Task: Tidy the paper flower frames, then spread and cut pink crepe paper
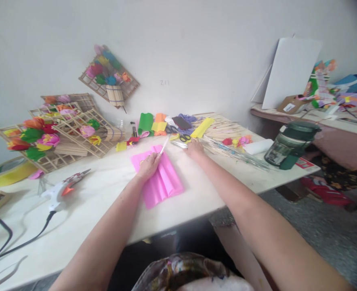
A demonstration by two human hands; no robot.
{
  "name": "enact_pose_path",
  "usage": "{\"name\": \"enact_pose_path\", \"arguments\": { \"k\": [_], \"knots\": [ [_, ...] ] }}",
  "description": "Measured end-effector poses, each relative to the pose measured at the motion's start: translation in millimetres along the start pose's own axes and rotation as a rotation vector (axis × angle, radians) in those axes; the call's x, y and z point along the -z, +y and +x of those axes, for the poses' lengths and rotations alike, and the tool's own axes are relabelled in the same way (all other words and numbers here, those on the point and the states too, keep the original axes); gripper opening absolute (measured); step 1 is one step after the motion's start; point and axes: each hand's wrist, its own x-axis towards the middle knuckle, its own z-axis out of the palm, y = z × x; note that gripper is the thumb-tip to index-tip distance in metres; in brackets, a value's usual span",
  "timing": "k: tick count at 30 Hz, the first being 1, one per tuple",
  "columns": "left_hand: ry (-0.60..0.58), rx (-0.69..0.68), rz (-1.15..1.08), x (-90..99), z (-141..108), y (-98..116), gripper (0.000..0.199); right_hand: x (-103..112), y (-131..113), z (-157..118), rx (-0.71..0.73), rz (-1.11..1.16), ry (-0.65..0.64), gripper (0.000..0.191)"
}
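Observation:
A sheet of bright pink crepe paper (165, 182) lies creased on the table in front of me. My left hand (149, 165) rests on its upper left part, fingers closed round a slim white pen-like stick (164, 146) that points up and away. Farther right, my right hand (195, 149) is at the scissors (178, 144), fingers curled against their metal part. Black-and-yellow handle loops (185, 138) show just beyond the fingertips. The hand hides some of the scissors.
Left stand a glue gun (60, 194) with its cord, yellow tape (11, 171) and bamboo lattices (75, 149) with paper flowers. Behind lie coloured paper rolls (145, 123) and thin sticks (223, 128). Wires (236, 153), a white roll (259, 146) and a dark green jug (292, 143) are right.

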Motion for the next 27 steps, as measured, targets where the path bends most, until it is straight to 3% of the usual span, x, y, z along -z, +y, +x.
{"name": "enact_pose_path", "arguments": {
  "k": [6, 14, 23, 27],
  "knots": [
    [0.025, -0.010, -0.038, 0.5, -1.3, 1.4, 0.036, -2.0, 1.6, 1.5, -0.023, -0.003, 0.028, 0.032],
    [0.035, -0.005, -0.051, 1.5, -2.0, 2.0, 0.037, -5.5, 14.3, 13.5, -0.254, 0.075, 0.051, 0.033],
    [0.029, 0.016, -0.065, 2.0, -2.8, 3.7, 0.037, -9.5, 33.7, 26.4, -0.245, 0.021, 0.130, 0.042],
    [0.028, 0.016, -0.085, 2.1, -2.9, 3.7, 0.036, -5.9, 42.2, 30.3, -0.252, 0.025, 0.105, 0.044]
  ]
}}
